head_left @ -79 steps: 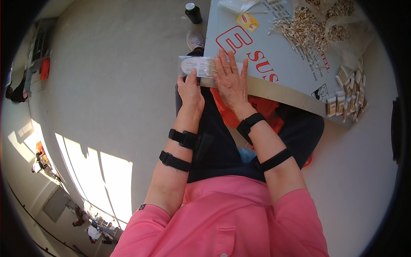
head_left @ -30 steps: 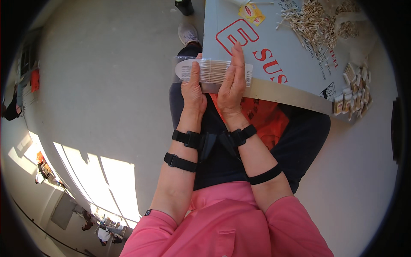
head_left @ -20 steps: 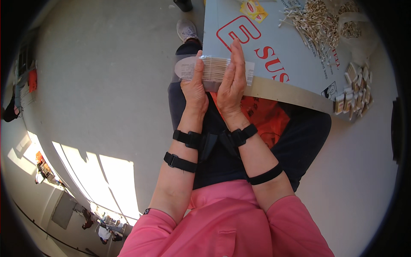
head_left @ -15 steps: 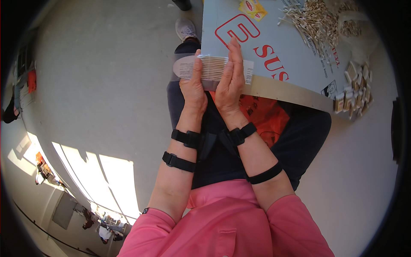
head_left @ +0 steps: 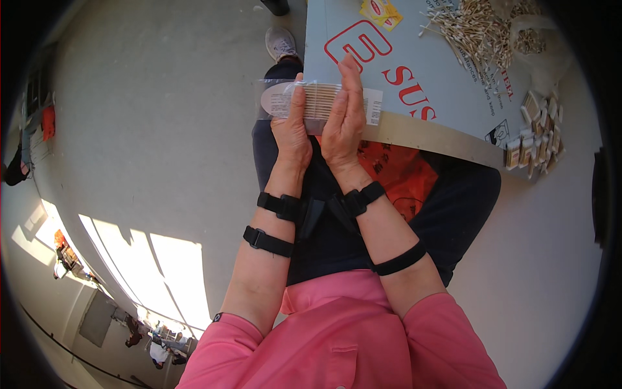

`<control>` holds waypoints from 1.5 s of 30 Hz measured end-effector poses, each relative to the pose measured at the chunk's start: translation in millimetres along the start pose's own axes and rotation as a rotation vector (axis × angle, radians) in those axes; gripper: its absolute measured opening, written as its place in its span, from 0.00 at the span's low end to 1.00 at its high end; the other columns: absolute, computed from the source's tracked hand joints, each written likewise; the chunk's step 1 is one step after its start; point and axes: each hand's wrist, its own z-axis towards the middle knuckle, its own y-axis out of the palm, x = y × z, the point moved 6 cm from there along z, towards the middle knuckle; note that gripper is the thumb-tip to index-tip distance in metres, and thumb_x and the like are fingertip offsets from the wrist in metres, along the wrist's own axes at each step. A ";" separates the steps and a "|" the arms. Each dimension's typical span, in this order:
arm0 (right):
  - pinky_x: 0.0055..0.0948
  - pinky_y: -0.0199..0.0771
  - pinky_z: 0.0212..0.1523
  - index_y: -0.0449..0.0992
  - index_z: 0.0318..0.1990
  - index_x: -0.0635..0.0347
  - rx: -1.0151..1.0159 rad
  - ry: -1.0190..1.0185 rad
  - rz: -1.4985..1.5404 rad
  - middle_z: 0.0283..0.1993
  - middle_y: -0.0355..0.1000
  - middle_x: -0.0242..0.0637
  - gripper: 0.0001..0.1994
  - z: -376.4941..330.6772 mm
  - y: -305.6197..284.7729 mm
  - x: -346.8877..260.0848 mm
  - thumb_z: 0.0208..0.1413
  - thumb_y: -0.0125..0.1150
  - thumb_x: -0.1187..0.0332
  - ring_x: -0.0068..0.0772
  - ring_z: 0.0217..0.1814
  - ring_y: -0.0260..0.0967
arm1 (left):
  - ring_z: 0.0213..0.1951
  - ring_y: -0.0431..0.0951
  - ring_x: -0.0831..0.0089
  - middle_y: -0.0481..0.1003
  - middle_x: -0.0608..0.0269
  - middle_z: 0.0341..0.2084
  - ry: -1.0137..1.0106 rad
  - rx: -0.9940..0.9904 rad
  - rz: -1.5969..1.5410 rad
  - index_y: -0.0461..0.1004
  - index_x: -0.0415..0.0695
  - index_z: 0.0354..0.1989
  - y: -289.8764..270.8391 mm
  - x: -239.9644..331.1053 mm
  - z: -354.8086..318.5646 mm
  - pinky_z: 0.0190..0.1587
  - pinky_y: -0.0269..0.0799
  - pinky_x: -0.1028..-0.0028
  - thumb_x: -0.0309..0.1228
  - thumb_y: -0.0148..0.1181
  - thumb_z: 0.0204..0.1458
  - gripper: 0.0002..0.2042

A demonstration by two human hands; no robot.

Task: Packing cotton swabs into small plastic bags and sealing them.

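Note:
Between my two hands, over the near left corner of the table, lies a flat pack of cotton swabs (head_left: 319,97) in a clear plastic sleeve. Thin wooden sticks show side by side through the film, with a rounded white card at the left and a printed white strip at the right. My left hand (head_left: 293,137) grips it, thumb on top and fingers hidden underneath. On the pack's right part, my right hand (head_left: 342,129) is closed about it with the thumb across the film; its long fingers extend past the far edge.
On the table (head_left: 408,48) lie yellow cards (head_left: 382,14) and a heap of loose cotton swabs (head_left: 473,35). A clear plastic bag (head_left: 544,61) with more swabs is at the right. Several small packs (head_left: 538,139) are piled at the right corner. A red plastic bag (head_left: 396,172) hangs below the edge.
Both hands and the pack have shifted very slightly left. The right hand's fingers lean a little more to the left over the pack.

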 end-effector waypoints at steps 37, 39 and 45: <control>0.41 0.51 0.73 0.62 0.65 0.66 0.000 0.040 0.141 0.72 0.55 0.50 0.20 3.1 -10.3 4.2 0.71 0.35 0.67 0.48 0.77 0.49 | 0.55 0.73 0.75 0.74 0.64 0.55 0.001 -0.006 0.023 0.70 0.41 0.61 -0.1 -2.6 1.9 0.58 0.69 0.73 0.36 0.64 0.59 0.24; 0.40 0.51 0.74 0.63 0.64 0.66 0.049 0.098 0.242 0.72 0.55 0.50 0.20 5.6 -19.2 8.7 0.71 0.35 0.67 0.46 0.77 0.49 | 0.55 0.73 0.75 0.74 0.64 0.55 0.009 -0.016 0.013 0.70 0.41 0.62 1.6 -0.9 2.5 0.59 0.68 0.73 0.36 0.64 0.59 0.24; 0.38 0.60 0.69 0.66 0.61 0.65 0.013 0.058 0.028 0.70 0.61 0.47 0.18 15.2 -64.0 7.6 0.70 0.38 0.70 0.43 0.74 0.56 | 0.54 0.74 0.75 0.75 0.63 0.56 -0.001 -0.008 -0.056 0.72 0.38 0.59 0.1 4.4 1.0 0.59 0.67 0.74 0.31 0.66 0.57 0.22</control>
